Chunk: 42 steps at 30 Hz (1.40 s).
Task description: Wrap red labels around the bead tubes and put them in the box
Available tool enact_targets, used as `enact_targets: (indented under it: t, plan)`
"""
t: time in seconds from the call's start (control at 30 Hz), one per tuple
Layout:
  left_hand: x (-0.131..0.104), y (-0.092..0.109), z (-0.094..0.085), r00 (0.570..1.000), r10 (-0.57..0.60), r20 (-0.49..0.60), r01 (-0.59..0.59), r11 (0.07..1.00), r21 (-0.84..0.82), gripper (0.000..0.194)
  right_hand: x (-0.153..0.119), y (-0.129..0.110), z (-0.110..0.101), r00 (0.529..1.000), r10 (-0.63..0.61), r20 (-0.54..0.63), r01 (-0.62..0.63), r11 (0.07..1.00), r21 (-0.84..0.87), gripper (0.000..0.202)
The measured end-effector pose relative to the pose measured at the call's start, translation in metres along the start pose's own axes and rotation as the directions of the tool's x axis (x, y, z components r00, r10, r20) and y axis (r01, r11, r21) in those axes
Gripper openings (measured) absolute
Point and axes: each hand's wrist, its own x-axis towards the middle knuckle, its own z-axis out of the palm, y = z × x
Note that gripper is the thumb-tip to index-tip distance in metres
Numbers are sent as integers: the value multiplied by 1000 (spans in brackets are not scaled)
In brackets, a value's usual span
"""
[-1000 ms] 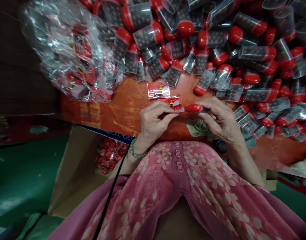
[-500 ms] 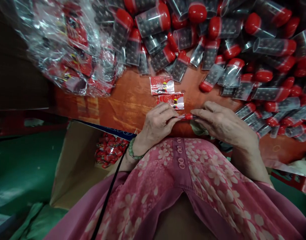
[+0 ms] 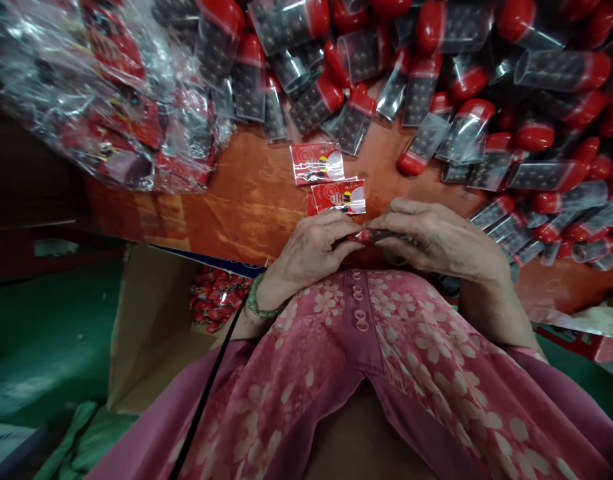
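Observation:
My left hand (image 3: 319, 250), with a green bead bracelet (image 3: 259, 293) at its wrist, pinches glossy film, seemingly a small plastic bag, around the red end of a slim container. Between my hands lies this red-capped tube (image 3: 365, 235), its darker part running under the right fingers. My right hand (image 3: 431, 240) is closed on that darker part, thumb below and fingers above. How far the film covers the tube cannot be made out. Just beyond my fingers are two flat red printed packets, a nearer one (image 3: 339, 197) and a farther one (image 3: 317, 163), on the orange-brown tabletop (image 3: 266, 200).
Many clear tubes with red caps and dark beads (image 3: 421, 90) are heaped across the back and right. A clear plastic bag (image 3: 181, 133) of red packets sits at the back left. Below the table's left edge stands a cardboard box (image 3: 146, 333) with red packets inside.
My hands have come closer together, and the red end of the tube has moved left into my left fingers. The view has shifted slightly; the packets lie as before.

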Motion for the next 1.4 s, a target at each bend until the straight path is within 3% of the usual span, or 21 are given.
enact_targets:
  t: [0.13, 0.27, 0.43, 0.63, 0.8, 0.93, 1.03, 1.13, 1.3, 1.4]
  plan:
    - [1, 4, -3, 998, -59, 30, 62, 992, -111, 21, 4, 1, 1, 999, -39, -22, 42, 993, 109, 24]
    - [3, 5, -2, 994, -99, 37, 103, 988, -115, 17, 7, 5, 7, 996, -32, -84, 45, 987, 156, 25]
    - [5, 2, -4, 998, -53, 38, 59, 982, -181, 20, 6, 7, 14, 991, 12, -135, 27, 960, 278, 25]
    - [6, -1, -2, 992, -83, 99, 96, 986, -136, 24, 6, 4, 25, 972, -12, -234, 50, 986, 157, 21]
    - [10, 2, 1, 993, -104, 59, 111, 983, -148, 23, 7, 6, 31, 952, 147, -270, -61, 951, 302, 27]
    - [12, 2, -5, 980, -195, 27, 196, 955, -222, 23, -1, 8, 36, 916, 242, -321, -95, 907, 410, 32]
    - [11, -2, -6, 953, -287, 96, 303, 900, -314, 24, -6, 11, 41, 877, 334, -345, -102, 831, 546, 30]
    - [10, -4, 0, 939, -306, 158, 343, 861, -375, 23, -8, 13, 43, 855, 384, -349, -114, 794, 597, 29]
    - [10, -1, -2, 929, -289, 229, 361, 839, -406, 29, -6, 12, 41, 858, 433, -276, -149, 724, 673, 29]
    - [8, -1, -11, 914, -281, 291, 377, 853, -361, 33, -5, 12, 41, 863, 402, -306, -128, 759, 638, 27]
